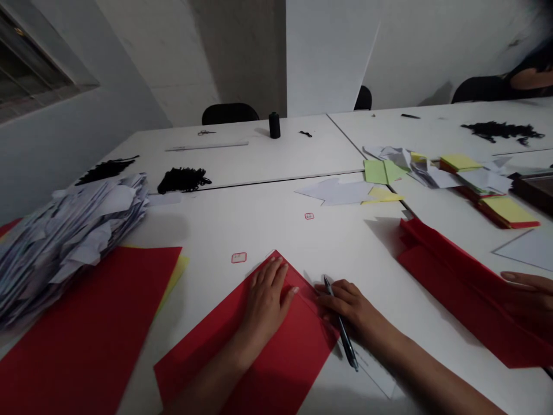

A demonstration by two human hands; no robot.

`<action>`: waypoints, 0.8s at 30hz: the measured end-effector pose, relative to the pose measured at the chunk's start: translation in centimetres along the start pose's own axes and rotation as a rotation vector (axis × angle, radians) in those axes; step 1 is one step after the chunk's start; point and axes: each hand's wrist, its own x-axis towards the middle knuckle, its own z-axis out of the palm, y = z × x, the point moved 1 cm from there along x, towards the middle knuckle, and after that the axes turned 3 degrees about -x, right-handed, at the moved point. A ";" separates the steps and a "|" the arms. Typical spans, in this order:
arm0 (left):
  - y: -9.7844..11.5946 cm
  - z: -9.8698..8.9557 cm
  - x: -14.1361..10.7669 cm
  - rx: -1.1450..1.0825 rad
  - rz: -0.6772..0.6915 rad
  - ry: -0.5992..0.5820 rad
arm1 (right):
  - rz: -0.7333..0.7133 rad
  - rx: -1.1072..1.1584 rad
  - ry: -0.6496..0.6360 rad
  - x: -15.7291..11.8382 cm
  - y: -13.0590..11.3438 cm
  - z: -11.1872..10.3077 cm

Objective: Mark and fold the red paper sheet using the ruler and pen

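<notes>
A red paper sheet lies on the white table right in front of me. My left hand presses flat on its upper corner, fingers spread. My right hand rests at the sheet's right edge and holds a dark pen whose tip touches the paper. A white sheet sticks out from under my right forearm.
A heap of white paper cut-outs sits at the left over a red sheet. Red folded paper lies at the right under another person's hand. Yellow and green sheets, black thread piles and a black spool lie farther back.
</notes>
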 end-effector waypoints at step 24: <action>0.1 -0.2 0.4 -0.057 -0.002 0.045 | 0.000 0.011 0.045 0.2 0.1 -0.2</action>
